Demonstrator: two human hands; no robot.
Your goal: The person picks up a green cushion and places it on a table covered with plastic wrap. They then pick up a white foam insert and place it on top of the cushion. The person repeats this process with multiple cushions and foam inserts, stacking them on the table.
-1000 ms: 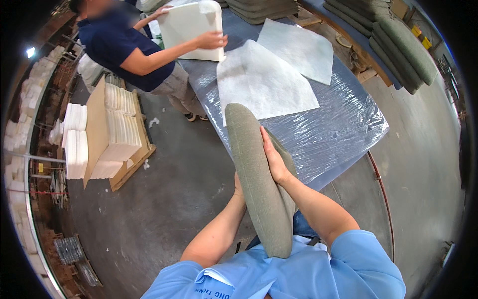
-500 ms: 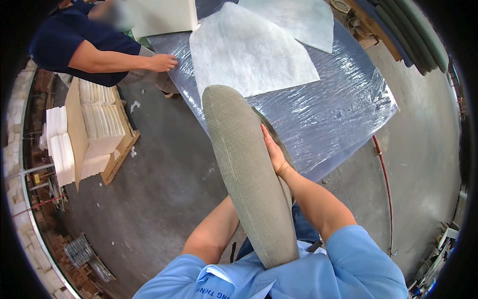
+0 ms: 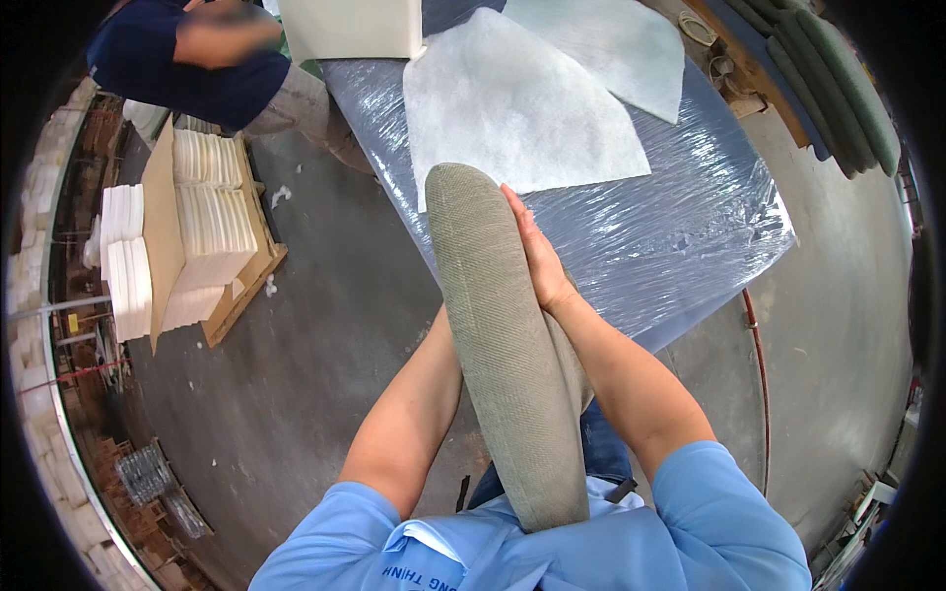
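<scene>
A long grey-green fabric-covered cushion (image 3: 498, 340) stands on edge between my forearms, its lower end against my chest. My right hand (image 3: 537, 251) lies flat with straight fingers against the cushion's right side, near its upper end. My left hand is hidden behind the cushion; only the left forearm (image 3: 409, 414) shows, pressed to the cushion's left side. The cushion's top end overlaps the near edge of a table wrapped in clear plastic film (image 3: 680, 236). Two white fibre sheets (image 3: 517, 113) lie on that table.
Another person in a dark blue shirt (image 3: 182, 74) stands at the table's far left corner beside a white foam block (image 3: 350, 25). A pallet with stacked white foam pads (image 3: 202, 236) sits on the concrete floor at left. Green cushions (image 3: 838, 84) are stacked at the upper right.
The cushion has come up closer to my head and fills more of the view. The other person has drawn their arm back from the table and shifted toward the upper left.
</scene>
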